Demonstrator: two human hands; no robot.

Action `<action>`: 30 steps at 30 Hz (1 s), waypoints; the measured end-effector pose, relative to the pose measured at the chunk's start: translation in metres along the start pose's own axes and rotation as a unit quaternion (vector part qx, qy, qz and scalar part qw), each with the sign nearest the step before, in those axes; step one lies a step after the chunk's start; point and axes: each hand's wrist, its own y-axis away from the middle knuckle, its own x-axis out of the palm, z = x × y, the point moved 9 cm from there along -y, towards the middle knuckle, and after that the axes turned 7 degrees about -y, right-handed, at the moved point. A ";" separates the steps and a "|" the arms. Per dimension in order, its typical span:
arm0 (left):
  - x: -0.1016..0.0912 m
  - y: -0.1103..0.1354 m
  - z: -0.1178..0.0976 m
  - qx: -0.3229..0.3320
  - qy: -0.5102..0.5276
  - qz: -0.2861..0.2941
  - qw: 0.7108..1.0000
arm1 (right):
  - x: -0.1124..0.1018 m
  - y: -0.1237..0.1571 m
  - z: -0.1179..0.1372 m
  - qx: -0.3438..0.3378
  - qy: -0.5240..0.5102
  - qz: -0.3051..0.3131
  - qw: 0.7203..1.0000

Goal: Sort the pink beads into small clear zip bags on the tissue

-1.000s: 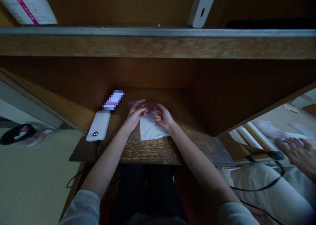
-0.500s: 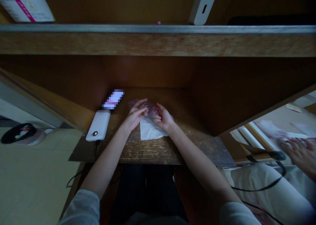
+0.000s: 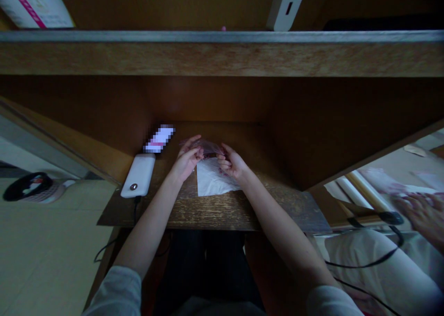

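My left hand [image 3: 188,159] and my right hand [image 3: 231,162] are raised together over the back of a dark wooden desk [image 3: 215,209]. Both pinch a small clear plastic bag [image 3: 207,147] stretched between them, left fingers on its left edge, right fingers on its right edge. The bag looks pinkish, and its contents are too dim to make out. A white sheet of paper [image 3: 212,181] lies flat on the desk right beneath the hands.
A white power bank [image 3: 138,175] with a cable lies at the desk's left, a blurred-out item [image 3: 159,139] behind it. A shelf [image 3: 222,52] overhead carries a white box [image 3: 286,6]. Another person's hand [image 3: 418,212] is at the right. A small fan [image 3: 29,188] sits on the floor, left.
My hands have drawn slightly apart, pulling the bag out wider between them. The view has tilted down a little.
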 end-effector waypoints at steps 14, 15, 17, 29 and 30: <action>-0.017 -0.004 -0.011 0.019 0.045 -0.046 0.998 | 0.016 0.018 0.030 -0.213 0.775 -0.065 0.592; -0.019 -0.004 -0.012 0.021 0.045 -0.052 0.997 | 0.018 0.019 0.027 -0.200 0.795 -0.064 0.570; -0.023 -0.005 -0.015 0.024 0.043 -0.062 0.997 | 0.023 0.021 0.023 -0.179 0.824 -0.067 0.533; -0.028 -0.006 -0.016 0.024 0.060 -0.066 0.996 | 0.018 0.031 0.010 -0.197 0.875 -0.050 0.440; -0.028 -0.006 -0.016 0.024 0.062 -0.064 0.996 | 0.016 0.032 0.011 -0.203 0.872 -0.052 0.442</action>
